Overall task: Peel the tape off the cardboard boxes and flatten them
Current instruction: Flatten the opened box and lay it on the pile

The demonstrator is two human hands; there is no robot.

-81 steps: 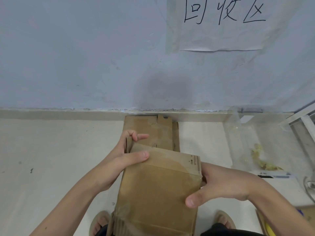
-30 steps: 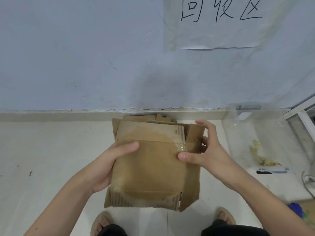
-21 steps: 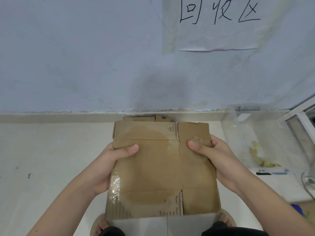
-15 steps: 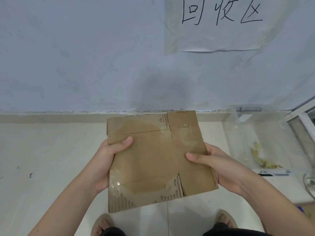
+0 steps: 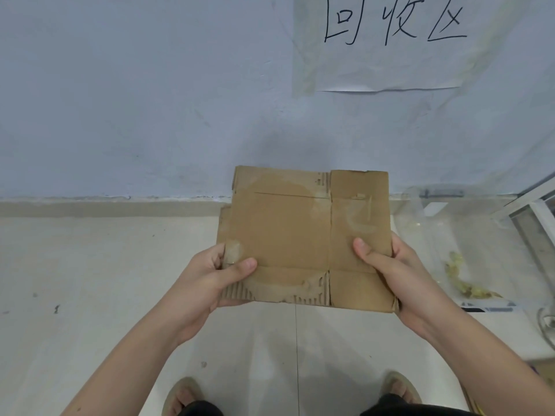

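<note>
I am seeing the flattened brown cardboard box being held above the floor. My left hand and right hand are each keeping a thumb-over grip on its lower corners.

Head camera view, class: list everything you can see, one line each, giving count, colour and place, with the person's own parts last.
flattened cardboard box: one, brown, held up in front of the wall
paper sign: one, white with black handwriting, taped to the wall, top right
clear plastic bag: one, transparent with yellowish scraps, floor at right
floor: pale tiles
sandals: two, brownish, bottom edge
hands: left hand and right hand grip the box's lower corners
</note>
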